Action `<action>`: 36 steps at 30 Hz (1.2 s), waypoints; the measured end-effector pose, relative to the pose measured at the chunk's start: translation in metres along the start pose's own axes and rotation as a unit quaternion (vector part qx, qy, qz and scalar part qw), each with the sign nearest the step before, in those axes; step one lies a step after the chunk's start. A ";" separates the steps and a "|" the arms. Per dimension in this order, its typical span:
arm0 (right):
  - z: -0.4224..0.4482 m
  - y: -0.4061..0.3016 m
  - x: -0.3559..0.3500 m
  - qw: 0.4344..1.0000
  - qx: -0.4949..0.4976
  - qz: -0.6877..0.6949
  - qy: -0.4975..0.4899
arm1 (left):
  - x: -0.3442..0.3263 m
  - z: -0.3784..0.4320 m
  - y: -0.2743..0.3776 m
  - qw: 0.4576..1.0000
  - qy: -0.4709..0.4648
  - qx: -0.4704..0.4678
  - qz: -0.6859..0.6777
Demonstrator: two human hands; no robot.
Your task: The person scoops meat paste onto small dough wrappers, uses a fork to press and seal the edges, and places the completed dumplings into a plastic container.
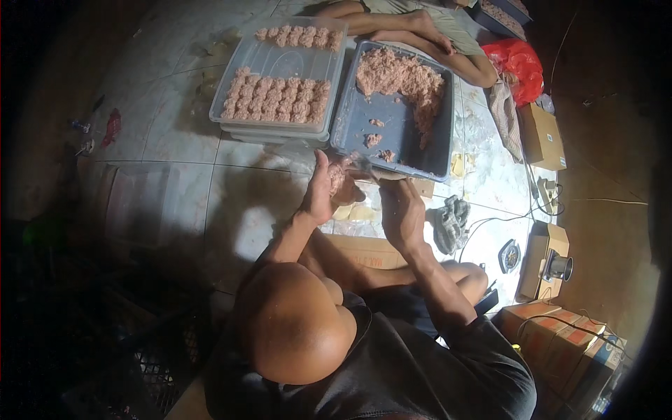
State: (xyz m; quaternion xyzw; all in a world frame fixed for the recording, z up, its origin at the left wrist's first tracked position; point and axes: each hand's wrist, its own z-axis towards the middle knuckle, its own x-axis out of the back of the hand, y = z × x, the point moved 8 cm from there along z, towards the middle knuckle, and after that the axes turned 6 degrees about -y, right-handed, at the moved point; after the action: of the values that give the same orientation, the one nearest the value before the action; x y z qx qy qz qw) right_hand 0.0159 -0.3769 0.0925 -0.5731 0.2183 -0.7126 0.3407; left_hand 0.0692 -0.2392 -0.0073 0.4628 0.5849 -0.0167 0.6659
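Observation:
My left hand (319,191) is raised with a lump of pinkish minced mixture (336,178) held between thumb and fingers. Close on its right, my right hand (403,212) grips a blurred utensil (367,164), perhaps a spoon, whose tip is near the lump. Just beyond my hands stands a grey plastic tub (378,113) with a mass of minced mixture (399,73) along its far and right sides. Left of it, a translucent plastic tray or lid (289,63) bears rows of shaped lumps (275,100), on top of a similar container.
Another person's bare legs (394,23) are folded behind the tub. A checked cloth (450,224), power cables (493,219) and an open cardboard box (543,257) lie to the right. A red plastic bag (517,68) is at far right; a clear plastic container (139,202) stands at left.

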 end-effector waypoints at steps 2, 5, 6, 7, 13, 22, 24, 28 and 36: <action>-0.005 0.024 -0.007 0.999 -0.014 -0.041 -0.002 | -0.002 -0.001 0.000 0.999 -0.019 0.020 0.036; 0.000 0.056 -0.013 0.995 -0.065 -0.080 0.004 | -0.015 -0.006 -0.006 0.997 -0.049 0.052 -0.009; 0.004 0.061 -0.008 0.994 -0.058 -0.098 0.000 | -0.018 -0.012 -0.007 0.996 -0.068 0.050 -0.031; 0.007 0.065 -0.004 0.992 -0.051 -0.115 -0.004 | -0.021 -0.015 -0.006 0.994 -0.088 0.049 -0.052; -0.004 0.011 0.014 0.983 -0.165 0.060 -0.045 | -0.006 -0.009 0.000 0.991 0.003 -0.006 -0.135; -0.020 -0.022 -0.004 0.985 -0.035 0.008 -0.168 | 0.014 -0.011 -0.007 0.989 0.063 -0.019 -0.131; -0.027 -0.011 -0.017 0.987 -0.004 0.021 -0.156 | 0.015 -0.003 -0.005 0.989 -0.003 -0.032 -0.146; -0.027 -0.024 0.006 0.986 -0.033 -0.009 -0.163 | 0.032 -0.021 0.001 0.968 0.084 -0.069 -0.226; 0.024 0.010 0.027 0.988 -0.034 0.052 -0.140 | 0.060 -0.047 -0.009 0.939 0.075 -0.036 -0.334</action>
State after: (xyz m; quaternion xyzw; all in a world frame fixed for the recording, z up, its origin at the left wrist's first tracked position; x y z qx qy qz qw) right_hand 0.0382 -0.4015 0.1100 -0.6664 0.2219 -0.5988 0.3849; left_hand 0.0472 -0.1835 -0.0556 0.2166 0.7543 -0.1821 0.5924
